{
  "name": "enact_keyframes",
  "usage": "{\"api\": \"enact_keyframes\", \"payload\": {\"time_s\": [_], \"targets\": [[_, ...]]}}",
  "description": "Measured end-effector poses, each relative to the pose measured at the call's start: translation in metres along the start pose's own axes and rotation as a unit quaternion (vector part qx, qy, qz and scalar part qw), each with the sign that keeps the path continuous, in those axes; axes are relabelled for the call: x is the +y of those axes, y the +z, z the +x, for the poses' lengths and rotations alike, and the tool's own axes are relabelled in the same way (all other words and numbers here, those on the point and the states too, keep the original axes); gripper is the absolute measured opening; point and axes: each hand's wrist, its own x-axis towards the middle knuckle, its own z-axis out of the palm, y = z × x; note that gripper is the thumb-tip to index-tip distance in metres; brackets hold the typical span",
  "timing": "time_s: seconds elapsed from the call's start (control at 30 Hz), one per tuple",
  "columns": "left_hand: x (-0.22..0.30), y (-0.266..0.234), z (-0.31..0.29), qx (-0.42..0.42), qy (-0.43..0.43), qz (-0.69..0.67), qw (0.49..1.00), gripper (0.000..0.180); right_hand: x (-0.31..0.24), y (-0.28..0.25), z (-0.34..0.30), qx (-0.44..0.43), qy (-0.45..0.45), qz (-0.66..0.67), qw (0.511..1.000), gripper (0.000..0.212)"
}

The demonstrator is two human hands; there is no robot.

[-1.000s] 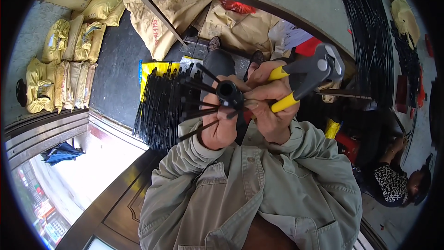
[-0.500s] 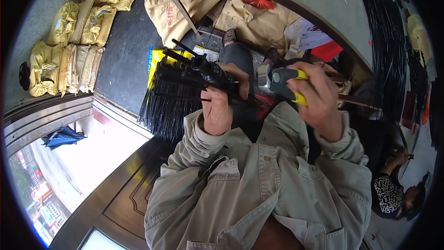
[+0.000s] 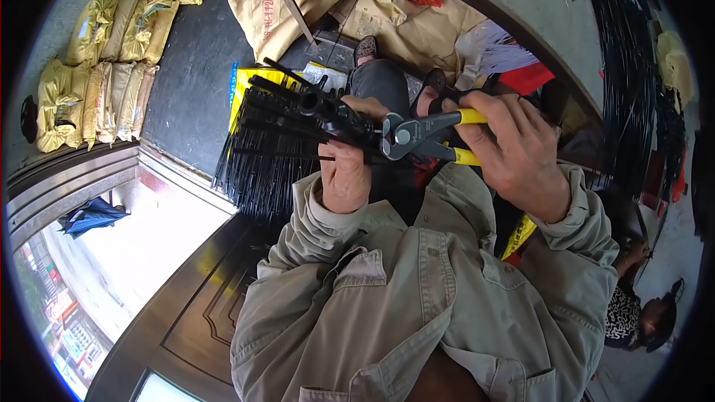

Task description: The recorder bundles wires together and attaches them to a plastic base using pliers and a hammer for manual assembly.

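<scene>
My left hand (image 3: 345, 182) is closed around a black tubular part (image 3: 328, 112), from which several thin black rods stick out to the left. Gripped in my right hand (image 3: 520, 150) are end-cutting pincers (image 3: 411, 136) with grey metal jaws and yellow handles. Their jaws are at the right end of the black part, close to my left fingers. The handles are spread apart, and I cannot tell whether the jaws touch the part. Below and left of my left hand lies a dense bundle of black rods (image 3: 261, 175), partly on yellow packaging (image 3: 240, 83).
Tied yellowish sacks (image 3: 93, 97) stand along the left wall. A brown panelled door (image 3: 201, 313) is at lower left, beside a bright doorway. Large paper sacks (image 3: 417, 37) lie beyond my feet. Long black strands (image 3: 629, 89) hang at right; another person (image 3: 633, 305) sits at lower right.
My right hand has brought the pincers left to the end of the black part and turned them, with the handles now spread wider. My left hand keeps its hold.
</scene>
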Motion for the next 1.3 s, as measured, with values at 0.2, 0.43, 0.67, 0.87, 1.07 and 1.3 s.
{"api": "enact_keyframes", "payload": {"time_s": [0.2,0.43,0.67,0.87,1.07,1.3], "targets": [[-0.002,-0.009,-0.003,-0.018,-0.015,-0.116,0.993,0.065,-0.001,-0.003,0.012,0.017,-0.013,-0.082,0.996,0.018],[0.001,-0.009,-0.006,-0.001,-0.001,-0.137,0.991,0.063,-0.007,-0.008,0.021,0.011,-0.026,-0.124,0.992,0.019],[0.003,-0.01,-0.009,0.004,0.009,-0.144,0.989,0.06,-0.01,-0.015,0.023,-0.021,-0.047,-0.137,0.989,0.019],[0.005,-0.006,-0.01,-0.003,0.044,-0.115,0.992,0.049,-0.011,-0.03,0.026,-0.061,-0.07,-0.159,0.983,0.019],[0.006,-0.01,-0.011,-0.049,0.055,-0.045,0.996,0.045,-0.008,-0.047,0.031,-0.11,-0.113,-0.168,0.973,0.019],[0.013,0.003,-0.01,0.01,0.002,0.029,1.0,0.062,-0.009,-0.055,0.035,-0.164,-0.123,-0.171,0.964,0.021]]}}
